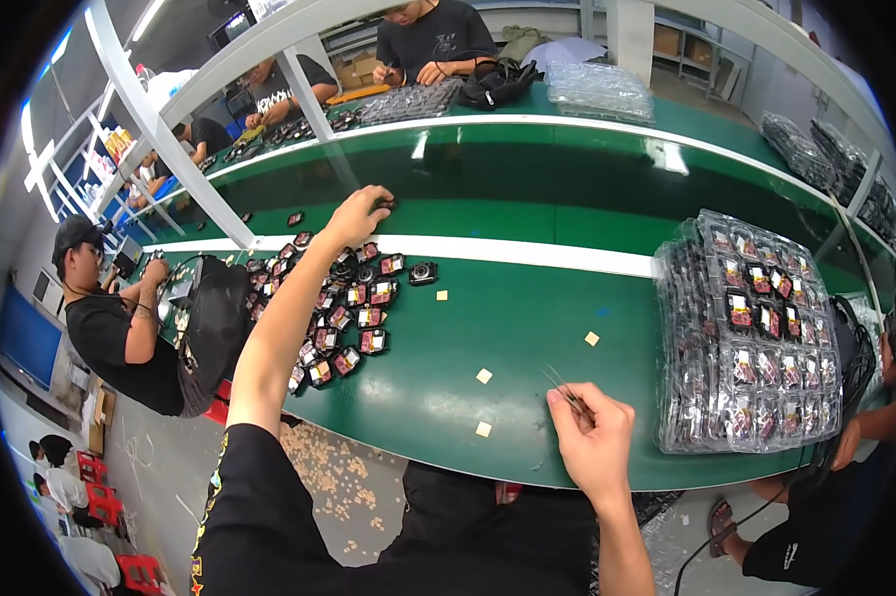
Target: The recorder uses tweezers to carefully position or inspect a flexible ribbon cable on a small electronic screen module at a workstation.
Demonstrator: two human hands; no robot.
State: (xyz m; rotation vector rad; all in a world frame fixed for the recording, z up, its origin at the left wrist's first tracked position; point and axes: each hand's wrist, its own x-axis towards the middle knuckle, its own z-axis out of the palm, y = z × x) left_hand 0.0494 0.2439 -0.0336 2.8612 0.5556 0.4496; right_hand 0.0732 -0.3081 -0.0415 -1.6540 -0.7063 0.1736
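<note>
My left hand reaches far out over the green belt and closes on a small dark part at its fingertips. Below that arm lies a cluster of several small black-and-red parts. One black round part sits apart to the right of the cluster. My right hand is near the front edge, fingers pinched on thin metal tweezers. Small tan squares lie scattered on the belt between my hands.
A stack of clear plastic trays filled with parts sits at the right. A person in black works at the left beside a black bag. More people and trays are across the belt. White frame posts rise at the left.
</note>
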